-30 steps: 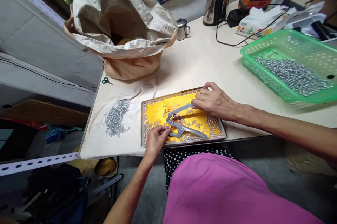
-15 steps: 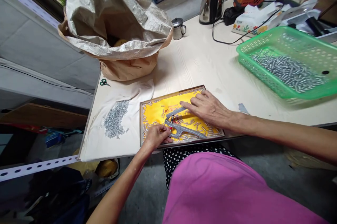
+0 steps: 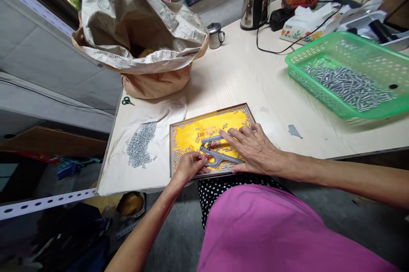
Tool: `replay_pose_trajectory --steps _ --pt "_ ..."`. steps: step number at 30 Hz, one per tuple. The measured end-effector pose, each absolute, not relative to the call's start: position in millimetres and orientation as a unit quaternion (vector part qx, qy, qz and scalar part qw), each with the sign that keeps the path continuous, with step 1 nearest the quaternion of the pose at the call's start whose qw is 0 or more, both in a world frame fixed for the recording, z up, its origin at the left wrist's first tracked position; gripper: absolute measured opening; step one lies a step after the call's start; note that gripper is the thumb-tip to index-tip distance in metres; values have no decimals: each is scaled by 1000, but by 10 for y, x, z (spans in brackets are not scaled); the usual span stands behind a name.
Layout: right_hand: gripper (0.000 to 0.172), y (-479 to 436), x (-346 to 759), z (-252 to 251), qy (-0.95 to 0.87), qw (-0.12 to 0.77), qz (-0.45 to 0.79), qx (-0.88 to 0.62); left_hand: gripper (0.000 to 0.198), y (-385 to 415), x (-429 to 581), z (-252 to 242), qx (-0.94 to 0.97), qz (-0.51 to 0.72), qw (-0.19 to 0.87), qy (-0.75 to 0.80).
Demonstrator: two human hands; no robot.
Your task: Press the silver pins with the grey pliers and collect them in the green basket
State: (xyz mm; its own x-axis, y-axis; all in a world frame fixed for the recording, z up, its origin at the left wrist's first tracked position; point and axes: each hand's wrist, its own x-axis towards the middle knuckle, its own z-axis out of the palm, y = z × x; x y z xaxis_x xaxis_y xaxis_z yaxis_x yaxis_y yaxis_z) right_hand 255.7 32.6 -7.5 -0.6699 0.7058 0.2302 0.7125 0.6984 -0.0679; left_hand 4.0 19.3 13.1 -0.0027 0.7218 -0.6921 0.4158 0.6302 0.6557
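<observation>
Grey spring-loaded hand pliers [image 3: 217, 158] lie over a shallow tray [image 3: 171, 144] with a yellow printed bottom. Small metal pins are scattered across the tray and along its edges. My left hand [image 3: 191, 164] is closed in a pinch beside a red part at the pliers' head; what its fingertips hold is too small to make out. My right hand [image 3: 255, 148] spans the spread handles, fingers over the upper one and thumb by the lower one. Left of the tray, a pile of short metal pieces [image 3: 140, 144] rests on a white cloth [image 3: 111, 174].
A large open sack [image 3: 156, 80] stands behind the tray. On the right is a green basket [image 3: 338, 108] of metal pins. Small scissors [image 3: 128, 101] lie near the left table edge. A lidded metal cup [image 3: 215, 38], a kettle [image 3: 254, 1] and a black cord [image 3: 277, 52] are farther back.
My right hand has come down from the upper handle and the tray's far edge to reach across both handles. The handles look closer together. My left hand keeps its place.
</observation>
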Motion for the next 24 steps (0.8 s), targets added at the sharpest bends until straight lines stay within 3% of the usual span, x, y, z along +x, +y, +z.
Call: replay_pose_trajectory --steps 11,14,18,20,24 --pt "85 258 2462 -153 -893 123 -6 -432 15 151 47 110 445 108 533 712" --pt "78 250 2436 -199 -893 135 -6 -430 10 40 85 128 586 120 350 721" --pt "71 277 2405 -196 -897 150 -13 -415 60 -43 290 197 761 132 48 633" --pt "67 300 2387 -158 -902 153 -27 -402 78 11 412 211 808 100 -12 580" --pt "69 344 2360 -89 -907 162 -52 -386 76 204 544 160 854 47 -17 518"
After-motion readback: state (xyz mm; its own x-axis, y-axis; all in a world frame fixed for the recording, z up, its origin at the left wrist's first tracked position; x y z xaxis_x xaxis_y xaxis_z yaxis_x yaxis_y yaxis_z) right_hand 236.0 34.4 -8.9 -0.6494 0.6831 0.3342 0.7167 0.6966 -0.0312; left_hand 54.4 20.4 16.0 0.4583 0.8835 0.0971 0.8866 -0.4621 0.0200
